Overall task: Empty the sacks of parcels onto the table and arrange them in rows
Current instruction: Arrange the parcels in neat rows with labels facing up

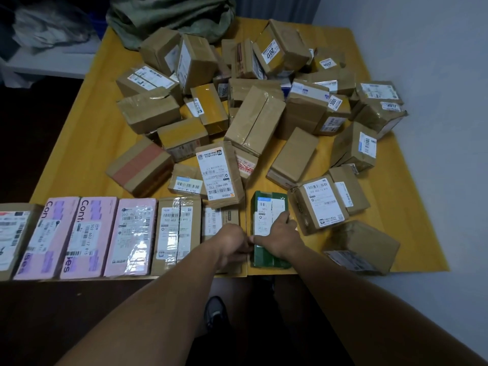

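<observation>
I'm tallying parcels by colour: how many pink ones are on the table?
3, side by side in the front row: left pink parcel, middle pink parcel, right pink parcel. More may be buried in the pile.

Yellow surface (79, 107) sitting in a dim room, pale wall (435, 48) running along its right side, dark floor (39, 326) lying below, white shelf (45, 63) standing far left, dark curtain (277, 6) hanging behind.

Matt brown cardboard boxes (295, 151), many strapped with glossy clear tape (253, 130) and bearing white paper labels (215, 170), cover the smooth matt yellow table (79, 133), with film-glossy pink boxes (87, 236) along its near edge, a shiny green box (264, 260) beside them and a dull green woven sack (169, 14) at its far edge.
</observation>
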